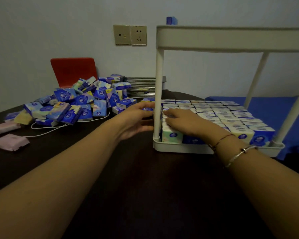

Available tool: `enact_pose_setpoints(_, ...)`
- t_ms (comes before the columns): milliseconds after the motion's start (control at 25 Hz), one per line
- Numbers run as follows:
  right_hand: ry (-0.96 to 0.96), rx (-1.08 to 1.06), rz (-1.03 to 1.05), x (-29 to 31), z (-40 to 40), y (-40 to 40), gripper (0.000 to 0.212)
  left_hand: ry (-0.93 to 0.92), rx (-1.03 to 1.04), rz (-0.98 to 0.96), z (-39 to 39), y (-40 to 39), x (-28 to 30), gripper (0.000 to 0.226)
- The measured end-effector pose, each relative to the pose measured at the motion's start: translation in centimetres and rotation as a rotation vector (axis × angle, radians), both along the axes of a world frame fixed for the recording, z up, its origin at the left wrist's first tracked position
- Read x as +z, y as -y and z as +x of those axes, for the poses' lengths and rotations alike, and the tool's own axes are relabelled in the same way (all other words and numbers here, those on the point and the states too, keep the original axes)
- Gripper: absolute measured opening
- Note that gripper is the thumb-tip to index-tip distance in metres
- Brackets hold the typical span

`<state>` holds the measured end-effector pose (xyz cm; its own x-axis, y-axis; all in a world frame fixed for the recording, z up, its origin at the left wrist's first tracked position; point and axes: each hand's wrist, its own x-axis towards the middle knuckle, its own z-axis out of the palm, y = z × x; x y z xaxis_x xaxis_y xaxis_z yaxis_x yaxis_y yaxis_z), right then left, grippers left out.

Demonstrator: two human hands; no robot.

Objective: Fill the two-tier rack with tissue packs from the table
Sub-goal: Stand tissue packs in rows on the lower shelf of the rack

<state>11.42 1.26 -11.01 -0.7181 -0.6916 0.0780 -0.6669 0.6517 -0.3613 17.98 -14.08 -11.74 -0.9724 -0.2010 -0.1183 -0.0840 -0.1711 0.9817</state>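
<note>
— White plastic, that rack (231,38): two tiers on round posts, standing toward the right edge of the dark table (145,187). Where are the tissue packs?

— The lower tier (179,149) is packed tight with standing packs (223,116) in rows, from its front rim to its back. One blue pack (171,20) shows above the upper tier's far left corner. A loose heap of packs (79,102) lies at the table's far left side, well apart from the rack's front.

— And the hands?

— The left hand (136,119) is just outside the rack's front left post (158,94), fingers curved toward the lower tier's left side; a blue pack (148,108) sits at its fingertips, but whether it grips that pack I cannot tell. The right hand (183,121) is inside the lower tier, fingers laid over the tops of the packs at the front left corner, pressing on them, not pinching any that I can see.

— Anything else on the table?

— A white cable (59,128) loops at the front of the heap, and two pink soft packets (10,142) lie near the left edge. Behind it stands a red chair back (72,71), with a wall socket (138,35) above. The right wrist wears a bracelet (238,154).
</note>
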Motion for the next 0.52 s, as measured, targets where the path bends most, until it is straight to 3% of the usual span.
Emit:
enact_pose_setpoints(240, 0.004, 0.004, -0.012, 0.1, 0.0, -0.1, 0.044, -0.006, 0.066, -0.025, -0.1, -1.0, -0.5, 0.025)
enact_pose_setpoints(400, -0.033, 0.001, -0.005, -0.4, -0.2, -0.1, 0.044, 0.032, 0.138, -0.360, -0.6, -1.4, -1.3, 0.032)
enact_pose_setpoints(520, -0.051, 0.000, -0.003, -0.5, -0.2, -0.1, 0.042, 0.014, 0.157, -0.346, -0.2, -1.5, -1.9, 0.034)
